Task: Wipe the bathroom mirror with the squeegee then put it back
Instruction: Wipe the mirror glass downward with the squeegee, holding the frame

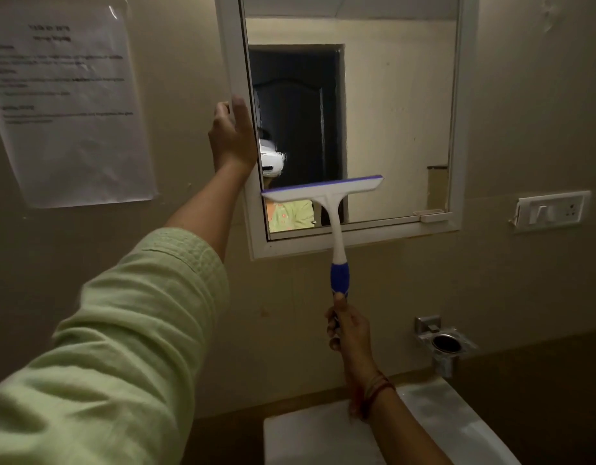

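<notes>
The white-framed mirror hangs on the beige wall ahead. My left hand grips the mirror's left frame edge, fingers wrapped over it, arm in a light green sleeve. My right hand holds the squeegee by the bottom of its blue grip. The squeegee is white with a blue rubber blade; its head lies almost level against the lower part of the glass, the handle pointing down over the bottom frame.
A printed paper notice is stuck to the wall at left. A switch and socket plate sits right of the mirror. A chrome cup holder is mounted below it. A white basin lies under my right arm.
</notes>
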Available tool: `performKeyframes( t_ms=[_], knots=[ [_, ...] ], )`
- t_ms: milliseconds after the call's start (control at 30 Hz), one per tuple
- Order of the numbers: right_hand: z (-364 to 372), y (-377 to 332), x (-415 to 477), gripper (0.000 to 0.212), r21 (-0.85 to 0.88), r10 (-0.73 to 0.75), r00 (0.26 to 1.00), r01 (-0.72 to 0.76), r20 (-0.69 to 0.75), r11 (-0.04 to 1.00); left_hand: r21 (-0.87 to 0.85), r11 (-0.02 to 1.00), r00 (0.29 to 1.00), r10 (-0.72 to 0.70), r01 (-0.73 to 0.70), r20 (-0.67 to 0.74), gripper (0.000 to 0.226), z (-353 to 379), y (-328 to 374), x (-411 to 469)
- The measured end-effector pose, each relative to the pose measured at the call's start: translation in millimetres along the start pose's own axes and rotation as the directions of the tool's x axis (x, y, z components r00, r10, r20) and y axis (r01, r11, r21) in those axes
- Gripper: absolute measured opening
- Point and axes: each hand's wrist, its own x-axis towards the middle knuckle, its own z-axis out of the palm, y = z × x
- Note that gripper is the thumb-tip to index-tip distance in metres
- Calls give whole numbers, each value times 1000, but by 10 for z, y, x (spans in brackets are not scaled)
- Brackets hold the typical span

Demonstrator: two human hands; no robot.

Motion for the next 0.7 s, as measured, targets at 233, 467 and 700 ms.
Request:
performKeyframes(
  t_ms=[233, 467, 700],
  knots=[
    [-39, 210, -60, 35, 48, 14, 998, -11, -62, 999, 3, 1000, 1000, 11, -11, 3, 47, 23, -18, 14],
    [-54, 88, 58, 36, -30, -9, 1000, 9, -12, 1000, 8, 1000, 1000, 3, -3, -1, 47, 9, -6, -3],
    [-125, 340, -56, 39, -24, 91, 996, -92, -21, 995, 42, 999, 1000, 21, -20, -14, 40, 12, 6, -24]
  ],
)
